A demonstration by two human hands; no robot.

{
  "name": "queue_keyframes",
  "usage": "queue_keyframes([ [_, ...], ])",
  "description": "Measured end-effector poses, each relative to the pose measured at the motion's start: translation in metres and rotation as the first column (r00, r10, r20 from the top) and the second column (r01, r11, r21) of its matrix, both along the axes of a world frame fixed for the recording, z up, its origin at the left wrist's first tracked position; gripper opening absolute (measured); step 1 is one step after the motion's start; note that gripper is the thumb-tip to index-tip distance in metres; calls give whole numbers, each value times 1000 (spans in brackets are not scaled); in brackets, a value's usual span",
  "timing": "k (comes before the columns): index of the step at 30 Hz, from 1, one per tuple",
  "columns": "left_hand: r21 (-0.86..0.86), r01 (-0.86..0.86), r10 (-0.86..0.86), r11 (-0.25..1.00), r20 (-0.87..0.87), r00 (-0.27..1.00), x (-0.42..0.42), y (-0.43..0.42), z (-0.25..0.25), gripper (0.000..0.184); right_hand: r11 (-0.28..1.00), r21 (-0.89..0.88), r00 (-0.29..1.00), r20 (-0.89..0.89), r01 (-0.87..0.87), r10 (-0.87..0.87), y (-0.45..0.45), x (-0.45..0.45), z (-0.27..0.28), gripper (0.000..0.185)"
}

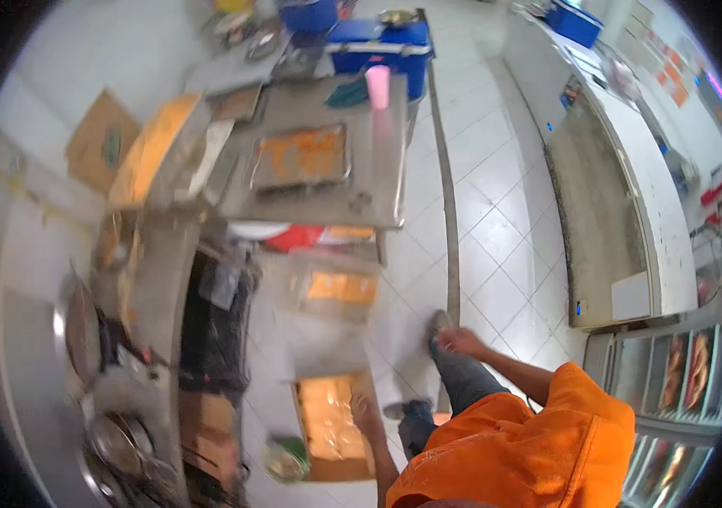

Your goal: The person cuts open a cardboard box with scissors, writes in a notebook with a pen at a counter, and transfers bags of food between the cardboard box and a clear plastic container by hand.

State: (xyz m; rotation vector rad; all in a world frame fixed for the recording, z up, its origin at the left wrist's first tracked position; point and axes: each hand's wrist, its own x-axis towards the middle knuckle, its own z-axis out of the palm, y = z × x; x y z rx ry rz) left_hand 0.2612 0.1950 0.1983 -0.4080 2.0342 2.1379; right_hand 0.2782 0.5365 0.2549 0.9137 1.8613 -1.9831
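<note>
My left hand [367, 415] hangs low beside the right edge of an open cardboard box [363, 468] on the floor. Orange packages [327, 415] fill the box. The hand's fingers are blurred, and whether they touch the box cannot be made out. My right hand [461, 341] is held out in front of my body, above my leg and shoe, away from any table. Its fingers look bent but are smeared by motion, and no object shows in them. A clear container with orange packages [342, 288] is beyond the box.
A metal table [378, 199] bears a tray of orange food [303, 157] and a pink cup [378, 87]. Blue coolers [378, 51] are behind it. Pans [115, 444] sit at lower left. A long white counter [661, 245] and a glass display case [683, 372] stand right.
</note>
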Motion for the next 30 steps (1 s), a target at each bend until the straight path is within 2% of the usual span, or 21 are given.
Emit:
queue_keyframes([
  [1, 53, 41, -36, 998, -89, 995, -24, 37, 12, 42, 916, 233, 893, -241, -326, 379, 4, -11, -26, 54],
  [2, 10, 81, -78, 997, -198, 977, -53, 93, 69, 43, 938, -324, 987, 55, -123, 149, -1, -30, -31, 64],
  [3, -304, 156, -246, 940, -286, 926, -74, 142, 114, 44, 893, -440, 991, 45, -95, 127, -7, -45, -16, 68],
  [4, -499, 234, -443, 834, -353, 824, -93, 183, 135, 46, 836, -544, 994, 34, -71, 107, -2, -65, 7, 72],
  [6, -833, 241, -785, 498, -313, 535, -116, 263, 170, 51, 511, -848, 989, 96, 143, -116, 31, -105, 28, 75],
  [7, -938, 173, -902, 301, -221, 371, -119, 299, 179, 53, 495, -867, 980, -44, 58, -193, 64, -123, 37, 75],
  [8, -870, 230, -824, 436, -283, 491, -119, 319, 170, 54, 473, -880, 946, -175, -26, -274, 97, -140, 46, 75],
  [10, -709, 325, -682, 626, -296, 669, -141, 336, 107, 53, 587, -809, 872, -262, 36, -414, 215, -133, 221, 69],
  [12, -703, 491, -721, 515, -45, 691, -166, 347, 70, 49, 730, -676, 664, -594, -106, -454, 331, -123, 244, 58],
  [13, -713, 554, -742, 430, 70, 666, -177, 357, 61, 48, 880, -463, 656, -634, 101, -409, 384, -115, 261, 52],
  [14, -724, 604, -774, 333, 156, 614, -196, 381, 53, 47, 932, -206, 665, -655, 299, -358, 433, -104, 274, 46],
  [16, -728, 668, -809, 157, 292, 509, -231, 431, 41, 44, 833, 147, 668, -678, 533, -307, 520, -98, 248, 38],
  [19, -704, 709, -830, -22, 409, 380, -286, 523, 11, 40, 814, 199, 795, -431, 545, -426, 610, -79, 220, 33],
  [22, -675, 722, -826, -148, 486, 286, -338, 624, -19, 36, 773, 358, 849, -292, 523, -439, 689, -69, 94, 40],
  [23, -669, 721, -824, -182, 504, 259, -359, 657, -28, 35, 767, 435, 878, -152, 471, -453, 705, -62, 66, 38],
  [25, -655, 712, -818, -253, 537, 204, -402, 720, -46, 34, 612, 760, 923, 43, 217, -382, 726, -36, -46, 48],
  [26, -645, 711, -814, -279, 552, 182, -426, 750, -51, 33, 716, 697, 926, 283, -20, -249, 732, -22, -72, 48],
  [27, -642, 700, -811, -313, 564, 154, -450, 784, -53, 32, 808, 582, 884, 423, -95, -201, 733, 9, -165, 44],
  [28, -644, 678, -810, -353, 573, 123, -474, 815, -57, 32, 803, 543, 870, 489, -245, -64, 725, 32, -197, 50],
  [29, -650, 648, -809, -396, 581, 89, -496, 842, -63, 31, 828, 549, 978, 208, -111, -7, 712, 81, -215, 44],
  [30, -677, 577, -818, -456, 574, 28, -523, 872, -65, 31, 861, 508, 995, -98, 19, 35, 701, 114, -185, 40],
])
